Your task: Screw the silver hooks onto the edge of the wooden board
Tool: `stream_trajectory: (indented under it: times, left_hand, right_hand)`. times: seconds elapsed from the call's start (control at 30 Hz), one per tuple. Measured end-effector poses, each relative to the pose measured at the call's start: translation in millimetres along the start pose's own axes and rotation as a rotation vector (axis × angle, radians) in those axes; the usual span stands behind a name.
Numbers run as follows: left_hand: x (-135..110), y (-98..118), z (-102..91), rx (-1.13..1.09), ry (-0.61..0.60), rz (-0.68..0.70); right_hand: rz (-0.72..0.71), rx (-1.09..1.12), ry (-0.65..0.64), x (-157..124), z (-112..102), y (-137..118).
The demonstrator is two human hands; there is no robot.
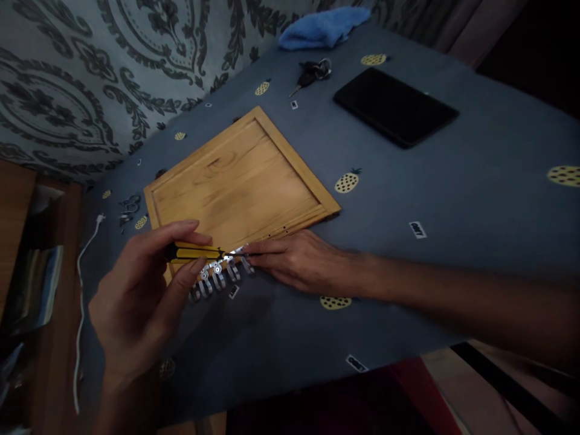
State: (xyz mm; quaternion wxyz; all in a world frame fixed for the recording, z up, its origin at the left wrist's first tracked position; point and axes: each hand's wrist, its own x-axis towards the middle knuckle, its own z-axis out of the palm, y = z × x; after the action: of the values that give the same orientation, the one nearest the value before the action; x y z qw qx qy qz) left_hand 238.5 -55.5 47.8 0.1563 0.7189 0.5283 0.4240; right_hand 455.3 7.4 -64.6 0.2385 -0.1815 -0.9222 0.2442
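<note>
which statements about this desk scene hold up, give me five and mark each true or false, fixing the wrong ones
1. The left hand holds the screwdriver. True.
2. The tablet lies apart from the board. True.
3. The right hand rests on the tablet. False: it is at the metal rings along the board's edge.
4. The towel is blue. True.
5. The keys lie on the board. False: they lie on the table, near the towel.
</note>
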Motion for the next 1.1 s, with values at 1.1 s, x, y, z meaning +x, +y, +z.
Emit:
stream_trajectory:
  times: [1.1]
  left_hand:
    - [-4.6, 2.0, 4.8, 0.081, -0.004, -0.048]
  right_hand:
    - [0.002, -0.021, 0.004, 1.1, -2.3, -2.3]
